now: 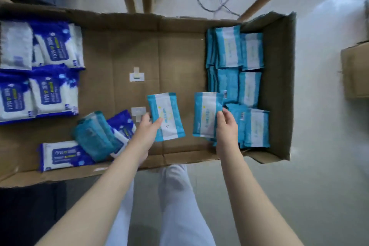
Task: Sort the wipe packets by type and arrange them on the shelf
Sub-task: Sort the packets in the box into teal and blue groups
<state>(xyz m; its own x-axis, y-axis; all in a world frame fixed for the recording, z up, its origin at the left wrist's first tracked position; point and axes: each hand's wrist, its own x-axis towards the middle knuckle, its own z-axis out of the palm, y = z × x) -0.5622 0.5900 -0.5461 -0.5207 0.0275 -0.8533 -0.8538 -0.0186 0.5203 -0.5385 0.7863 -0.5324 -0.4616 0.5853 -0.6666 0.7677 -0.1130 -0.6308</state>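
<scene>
Head view is showing the sort mostly done: teal rows [239,66] are filling the box's [179,24] right side, blue packs [50,86] the left, with a small mixed pile [99,136] waiting up front. Left hand [146,132] is pinching 1 teal packet [166,117] mid-box, and right hand [226,128] is gripping a 2nd packet [206,115] beside the rows. Both are looking flat, with teal edges and white middles.

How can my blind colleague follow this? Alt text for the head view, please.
The left hand and right hand each grip a pale blue and white wipe packet inside a shallow brown cardboard box. Matching packets fill its right end, dark blue and white packets at its left, a mixed pile by the left hand.
</scene>
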